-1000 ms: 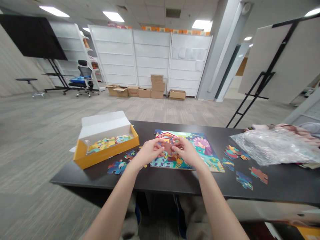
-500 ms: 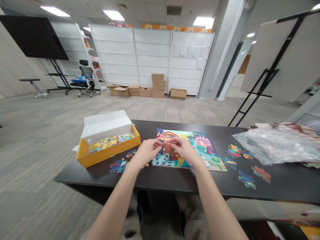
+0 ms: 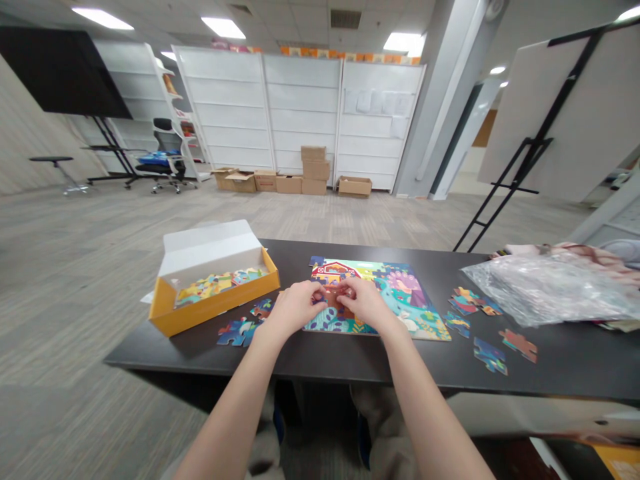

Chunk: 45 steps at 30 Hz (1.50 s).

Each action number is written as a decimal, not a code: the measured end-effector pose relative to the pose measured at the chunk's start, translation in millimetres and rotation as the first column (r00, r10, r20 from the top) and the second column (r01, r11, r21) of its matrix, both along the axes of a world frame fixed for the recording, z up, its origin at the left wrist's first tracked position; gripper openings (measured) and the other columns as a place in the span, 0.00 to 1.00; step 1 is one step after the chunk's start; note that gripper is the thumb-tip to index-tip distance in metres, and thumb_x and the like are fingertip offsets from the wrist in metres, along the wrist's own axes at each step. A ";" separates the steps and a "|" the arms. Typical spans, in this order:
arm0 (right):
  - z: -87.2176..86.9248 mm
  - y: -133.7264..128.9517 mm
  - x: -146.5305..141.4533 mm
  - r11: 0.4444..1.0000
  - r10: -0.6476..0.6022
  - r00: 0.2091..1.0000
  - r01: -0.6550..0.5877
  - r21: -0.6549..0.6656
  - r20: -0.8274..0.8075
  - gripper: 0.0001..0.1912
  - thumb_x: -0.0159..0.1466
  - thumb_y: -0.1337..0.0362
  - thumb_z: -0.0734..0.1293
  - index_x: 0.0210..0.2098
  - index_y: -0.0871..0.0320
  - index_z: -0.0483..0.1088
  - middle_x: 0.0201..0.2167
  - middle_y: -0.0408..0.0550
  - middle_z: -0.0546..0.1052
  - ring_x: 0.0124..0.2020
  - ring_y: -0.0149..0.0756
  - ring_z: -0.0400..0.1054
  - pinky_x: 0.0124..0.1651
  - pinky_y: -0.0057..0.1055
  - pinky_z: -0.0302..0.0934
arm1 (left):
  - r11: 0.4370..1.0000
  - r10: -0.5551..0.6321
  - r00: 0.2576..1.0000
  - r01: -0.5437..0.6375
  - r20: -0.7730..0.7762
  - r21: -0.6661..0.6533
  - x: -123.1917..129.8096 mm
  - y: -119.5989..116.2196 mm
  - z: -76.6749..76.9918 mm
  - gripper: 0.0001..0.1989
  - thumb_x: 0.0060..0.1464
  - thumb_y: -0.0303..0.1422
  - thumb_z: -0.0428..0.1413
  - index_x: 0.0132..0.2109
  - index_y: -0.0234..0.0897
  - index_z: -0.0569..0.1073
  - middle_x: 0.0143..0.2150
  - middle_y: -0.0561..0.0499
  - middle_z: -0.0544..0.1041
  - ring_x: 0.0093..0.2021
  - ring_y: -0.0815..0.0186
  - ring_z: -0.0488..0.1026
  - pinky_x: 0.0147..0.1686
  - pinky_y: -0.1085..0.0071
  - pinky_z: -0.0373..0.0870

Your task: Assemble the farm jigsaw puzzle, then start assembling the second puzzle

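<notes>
A colourful jigsaw puzzle, with a red barn and a purple bird, lies on the dark table. Over its left half, a brown puzzle piece sits between the fingers of both hands. My left hand has its curled fingertips at the piece's left side. From the right, my right hand grips it with thumb and fingers. The fingers hide part of the piece's edges, and I cannot tell whether it lies flush in the puzzle. Close to my left wrist are loose blue puzzle pieces.
An open yellow box with puzzle pieces inside stands at the left. Several loose pieces, one of them reddish-brown, are scattered on the right of the table. A clear plastic bag lies at the far right.
Both hands have lowered slightly toward me over the brown piece, and their fingers are more curled. The whole view has shifted a little; the box and loose pieces stay put.
</notes>
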State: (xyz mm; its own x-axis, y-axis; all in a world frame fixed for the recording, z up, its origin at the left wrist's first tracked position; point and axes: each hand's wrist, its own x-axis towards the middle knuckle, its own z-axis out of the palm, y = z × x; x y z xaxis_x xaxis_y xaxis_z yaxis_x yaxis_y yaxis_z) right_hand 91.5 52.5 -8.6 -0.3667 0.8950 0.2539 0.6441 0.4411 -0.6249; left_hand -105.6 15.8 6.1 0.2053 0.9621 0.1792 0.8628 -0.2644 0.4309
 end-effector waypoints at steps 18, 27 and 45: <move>18.9 -26.3 75.5 0.957 -0.244 0.969 0.245 0.156 -0.026 0.10 0.62 0.59 0.65 0.36 0.56 0.76 0.35 0.48 0.82 0.30 0.36 0.72 0.37 0.33 0.64 | 0.999 0.034 0.988 -0.027 -0.150 0.046 8.0 -3.8 8.5 0.13 0.63 0.30 0.50 0.48 0.45 0.77 0.53 0.51 0.80 0.51 0.56 0.78 0.46 0.63 0.73; 25.3 -33.7 101.5 0.923 -0.345 0.937 0.350 0.158 -0.056 0.12 0.62 0.57 0.65 0.38 0.55 0.77 0.34 0.47 0.82 0.28 0.37 0.73 0.36 0.33 0.64 | 0.996 0.089 0.965 -0.079 -0.245 0.051 6.1 -2.9 8.4 0.18 0.63 0.27 0.46 0.53 0.47 0.75 0.52 0.49 0.80 0.48 0.54 0.78 0.42 0.61 0.74; 22.3 -38.2 81.7 0.967 -0.251 0.964 0.247 0.059 0.086 0.09 0.63 0.59 0.65 0.38 0.55 0.76 0.36 0.47 0.82 0.30 0.37 0.72 0.37 0.34 0.61 | 0.990 0.134 0.952 -0.138 -0.275 0.006 10.3 2.4 8.2 0.12 0.64 0.33 0.50 0.48 0.46 0.77 0.48 0.49 0.80 0.48 0.56 0.78 0.41 0.65 0.72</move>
State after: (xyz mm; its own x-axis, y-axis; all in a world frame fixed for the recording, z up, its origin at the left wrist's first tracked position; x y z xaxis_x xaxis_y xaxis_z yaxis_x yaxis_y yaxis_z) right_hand 173.2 14.3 13.7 -0.1572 0.9489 0.2737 0.7911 0.2869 -0.5402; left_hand -95.3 18.2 14.3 0.1118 0.9863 0.1215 0.9757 -0.1321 0.1750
